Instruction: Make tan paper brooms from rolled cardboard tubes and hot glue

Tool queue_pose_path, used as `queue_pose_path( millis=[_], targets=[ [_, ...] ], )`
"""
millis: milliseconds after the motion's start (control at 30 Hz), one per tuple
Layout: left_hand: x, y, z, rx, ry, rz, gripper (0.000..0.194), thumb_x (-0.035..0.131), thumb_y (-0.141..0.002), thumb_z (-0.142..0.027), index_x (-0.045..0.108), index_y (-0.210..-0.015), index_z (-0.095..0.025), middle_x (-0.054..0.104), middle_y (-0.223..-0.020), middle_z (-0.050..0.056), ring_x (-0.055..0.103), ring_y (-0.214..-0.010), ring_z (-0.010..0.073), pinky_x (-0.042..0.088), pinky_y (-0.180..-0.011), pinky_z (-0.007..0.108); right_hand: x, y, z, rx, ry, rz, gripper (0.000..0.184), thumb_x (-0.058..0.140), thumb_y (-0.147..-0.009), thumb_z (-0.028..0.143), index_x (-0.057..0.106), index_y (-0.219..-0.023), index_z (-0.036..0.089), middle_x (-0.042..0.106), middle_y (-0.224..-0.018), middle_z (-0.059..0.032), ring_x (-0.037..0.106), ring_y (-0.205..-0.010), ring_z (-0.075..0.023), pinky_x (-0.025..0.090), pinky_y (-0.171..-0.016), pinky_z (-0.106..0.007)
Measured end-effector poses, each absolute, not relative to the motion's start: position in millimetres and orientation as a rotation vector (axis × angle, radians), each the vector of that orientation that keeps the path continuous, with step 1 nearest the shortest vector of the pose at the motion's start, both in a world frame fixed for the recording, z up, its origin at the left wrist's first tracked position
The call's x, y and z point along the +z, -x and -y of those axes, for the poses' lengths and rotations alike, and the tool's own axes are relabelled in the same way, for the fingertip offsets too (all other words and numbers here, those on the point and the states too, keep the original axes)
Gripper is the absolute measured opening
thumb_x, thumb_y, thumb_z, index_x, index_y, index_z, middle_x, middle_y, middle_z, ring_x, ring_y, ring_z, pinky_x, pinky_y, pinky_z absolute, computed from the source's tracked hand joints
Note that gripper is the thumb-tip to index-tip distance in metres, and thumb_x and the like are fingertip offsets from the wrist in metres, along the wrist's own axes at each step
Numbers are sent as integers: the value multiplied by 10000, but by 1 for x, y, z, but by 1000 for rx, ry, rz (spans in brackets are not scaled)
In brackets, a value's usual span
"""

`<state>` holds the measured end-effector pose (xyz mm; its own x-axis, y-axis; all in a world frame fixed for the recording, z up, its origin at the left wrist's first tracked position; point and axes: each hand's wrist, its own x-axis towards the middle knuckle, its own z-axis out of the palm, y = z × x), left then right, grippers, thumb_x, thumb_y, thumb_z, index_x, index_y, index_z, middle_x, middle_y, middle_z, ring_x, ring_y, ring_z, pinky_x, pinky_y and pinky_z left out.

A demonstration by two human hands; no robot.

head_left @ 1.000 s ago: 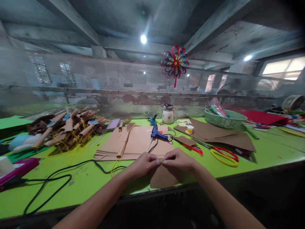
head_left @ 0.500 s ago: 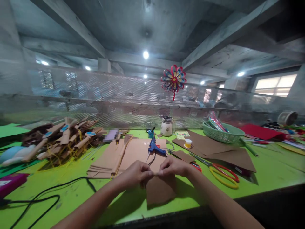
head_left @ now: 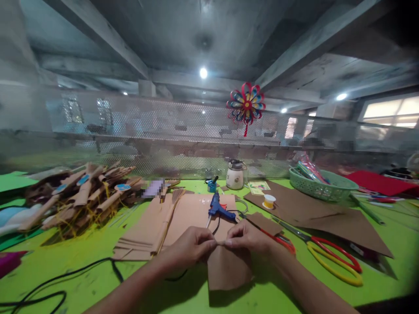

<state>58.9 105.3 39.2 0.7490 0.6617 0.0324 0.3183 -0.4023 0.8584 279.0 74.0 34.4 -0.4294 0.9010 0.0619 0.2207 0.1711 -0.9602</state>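
Observation:
A piece of brown paper [head_left: 229,272] hangs below my fingers over the near part of the table. Along its upper edge, which looks pinched or rolled, my left hand [head_left: 196,245] grips from the left. My right hand [head_left: 247,237] pinches the same edge a short way to the right, thumb and forefinger closed. Just beyond my hands, a blue glue gun [head_left: 218,209] lies on stacked tan paper [head_left: 193,213], its nozzle towards me. A long folded paper strip [head_left: 166,224] rests on the left of that stack.
Red-and-yellow scissors [head_left: 337,257] lie at right by brown sheets [head_left: 304,207]. Behind are a yellow spool [head_left: 269,201], white jar [head_left: 235,175] and green basket [head_left: 322,185]. Rolled-paper pieces [head_left: 91,196] heap at left, near a black cable [head_left: 65,272]. A metal mesh screen [head_left: 183,135] stands behind.
The view has shifted slightly and come nearer the table. Both hands keep their pinch on the brown paper, whose hanging part now looks more bent.

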Motion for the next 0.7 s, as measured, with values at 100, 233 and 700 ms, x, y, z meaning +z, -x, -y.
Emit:
queue_pose_path(
  millis=[100,233,700],
  targets=[
    [39,-59,-102,457,-2018,-715,324,492,-833,-411,574,-693,-131,518,-565,-27,426,-527,89,320,-511,202,32,-281,-72,1297,1069,1823,357,714,-693,448,687,-651,94,503,-529,16,378,-501,-72,257,-471,-210],
    [36,-59,-100,452,-1988,-720,294,499,-834,-385,583,-706,-134,530,-581,-22,434,-533,92,317,-511,212,30,-285,-70,1340,1077,1843,312,695,-734,407,682,-675,101,517,-544,12,400,-511,-75,288,-484,-211],
    [26,-59,-100,426,-1829,-631,217,567,-809,-324,610,-779,-114,570,-583,0,493,-541,99,351,-525,223,30,-279,-61,1114,1144,2045,300,591,-834,378,663,-713,114,535,-598,4,428,-564,-90,339,-519,-211]
  ],
)
